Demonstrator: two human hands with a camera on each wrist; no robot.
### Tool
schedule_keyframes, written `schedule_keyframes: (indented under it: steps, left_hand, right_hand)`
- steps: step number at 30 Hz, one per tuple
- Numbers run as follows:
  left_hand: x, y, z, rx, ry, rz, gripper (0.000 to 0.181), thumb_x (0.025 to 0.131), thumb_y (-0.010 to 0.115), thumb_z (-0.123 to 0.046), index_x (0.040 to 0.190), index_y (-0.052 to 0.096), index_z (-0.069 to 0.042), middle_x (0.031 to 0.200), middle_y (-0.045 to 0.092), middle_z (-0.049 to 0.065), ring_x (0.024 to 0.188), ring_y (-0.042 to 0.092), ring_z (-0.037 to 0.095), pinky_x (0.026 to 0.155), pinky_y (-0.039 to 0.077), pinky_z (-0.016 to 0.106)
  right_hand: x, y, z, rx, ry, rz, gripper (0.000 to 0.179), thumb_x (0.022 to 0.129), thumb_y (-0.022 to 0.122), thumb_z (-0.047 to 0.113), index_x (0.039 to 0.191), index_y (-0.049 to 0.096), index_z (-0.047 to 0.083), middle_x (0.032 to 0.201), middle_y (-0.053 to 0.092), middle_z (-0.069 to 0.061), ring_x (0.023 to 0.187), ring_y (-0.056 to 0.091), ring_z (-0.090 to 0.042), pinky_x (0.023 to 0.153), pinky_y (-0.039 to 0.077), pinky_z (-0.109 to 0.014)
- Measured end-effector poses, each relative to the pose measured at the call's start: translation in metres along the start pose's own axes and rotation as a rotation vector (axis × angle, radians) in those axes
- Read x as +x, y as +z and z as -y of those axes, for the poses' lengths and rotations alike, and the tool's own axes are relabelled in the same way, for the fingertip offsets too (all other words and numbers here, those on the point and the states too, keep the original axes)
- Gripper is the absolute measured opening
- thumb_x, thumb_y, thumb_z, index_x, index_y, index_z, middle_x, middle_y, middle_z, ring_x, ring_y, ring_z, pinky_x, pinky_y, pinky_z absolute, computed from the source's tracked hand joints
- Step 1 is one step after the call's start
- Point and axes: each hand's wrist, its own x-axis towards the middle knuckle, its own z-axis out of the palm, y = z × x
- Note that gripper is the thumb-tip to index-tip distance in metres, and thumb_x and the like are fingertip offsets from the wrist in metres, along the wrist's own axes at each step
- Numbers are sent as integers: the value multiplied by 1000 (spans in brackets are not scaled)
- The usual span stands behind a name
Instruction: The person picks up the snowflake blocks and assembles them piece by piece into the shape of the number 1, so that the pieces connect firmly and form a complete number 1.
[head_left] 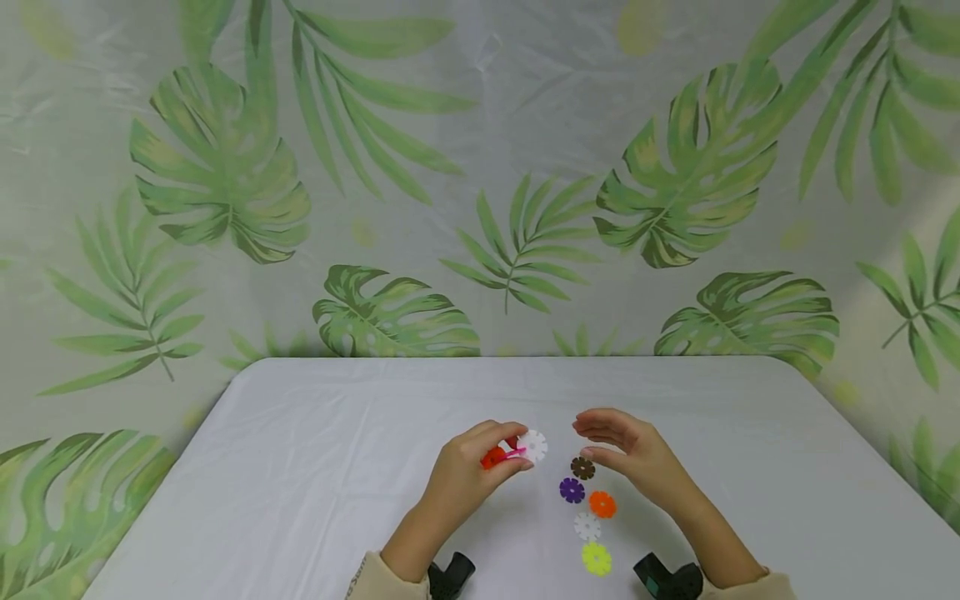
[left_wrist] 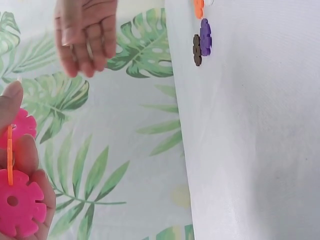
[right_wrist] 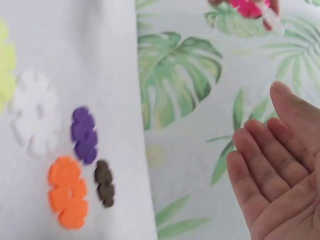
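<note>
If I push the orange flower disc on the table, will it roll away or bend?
The orange disc probably won't roll, because it lies flat on the white cloth. It's likely stiff: the similar pink disc, held up, shows no sag. It looks thin, so I'd guess it's light.

Leaf-printed backdrop [head_left: 480, 158] behind white-covered table [head_left: 315, 467]

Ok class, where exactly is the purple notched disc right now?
In the head view, the purple notched disc lies on the white tablecloth, right of centre, just below the brown disc and to the left of the orange disc.
</note>
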Motion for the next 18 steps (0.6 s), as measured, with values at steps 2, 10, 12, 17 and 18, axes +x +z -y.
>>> schedule_keyframes:
  steps: [2,10,12,17,18]
  left_hand:
    - [0,0,0,8,-3,-3,37,67,78,-18,100,65,-10,86,64,-1,79,60,10,70,46,12]
    - [-1,0,2,31,-14,-12,36,69,77,-21,101,65,-11,87,63,-3,78,59,9,70,46,12]
    - [-1,-1,2,31,-11,-13,36,69,77,-21,101,65,-11,87,63,-3,78,59,9,70,46,12]
    - [0,-2,1,32,-11,-11,36,69,77,-21,101,65,-10,87,63,-3,78,59,10,70,46,12]
    - [0,-2,1,32,-12,-11,36,69,77,-21,101,65,-10,87,63,-3,77,59,10,69,46,12]
  right_hand:
    - [-2,-2,-9,-12,28,3,33,83,63,6,114,53,-1,108,59,-11,99,57,-18,86,45,-32]
    - [-8,-2,-44,-72,144,30,36,82,66,10,114,54,-2,110,59,-17,102,55,-30,88,43,-37]
    - [-9,-1,-51,-92,158,41,36,81,67,10,113,55,-2,109,59,-16,102,55,-29,87,44,-36]
    - [-11,0,-61,-116,177,54,37,81,68,14,113,56,-1,108,60,-13,101,56,-29,87,44,-38]
    - [-12,0,-62,-111,187,54,37,80,68,14,113,56,-1,108,60,-13,101,56,-29,87,43,-39]
